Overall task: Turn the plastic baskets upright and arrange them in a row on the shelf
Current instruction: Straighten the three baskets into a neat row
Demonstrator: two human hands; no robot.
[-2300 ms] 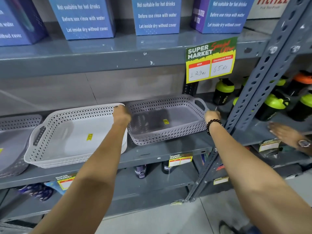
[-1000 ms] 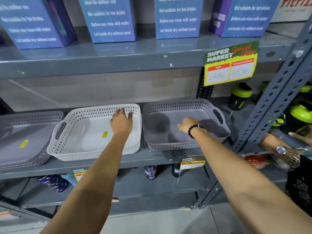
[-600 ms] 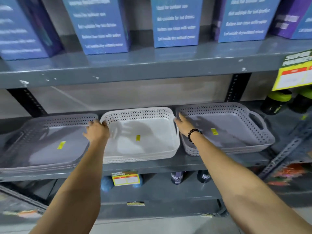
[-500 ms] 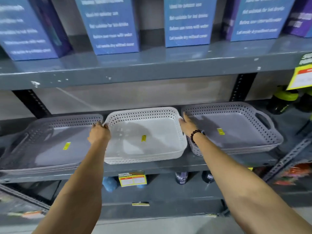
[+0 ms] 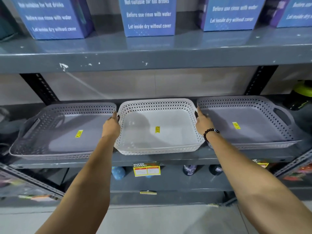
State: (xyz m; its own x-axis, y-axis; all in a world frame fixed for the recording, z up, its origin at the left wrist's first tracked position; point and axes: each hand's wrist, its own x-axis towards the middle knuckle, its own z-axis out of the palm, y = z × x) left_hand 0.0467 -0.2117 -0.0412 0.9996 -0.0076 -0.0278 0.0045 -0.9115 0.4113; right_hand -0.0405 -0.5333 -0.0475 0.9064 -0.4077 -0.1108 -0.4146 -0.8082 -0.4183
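Baskets are sitting upright in a row on the grey shelf: a grey basket on the left, a white basket in the middle and a second grey basket on the right. Each is showing a yellow sticker on its floor. The left hand is gripping the white basket's left end, fingers curling over the rim at the handle. The right hand, with a black bead bracelet at the wrist, is pressing against the white basket's right end, fingers reaching to the handle; whether it is actually closing on it I cannot tell. Blue boxes are standing on the shelf above, and a price tag is hanging below.
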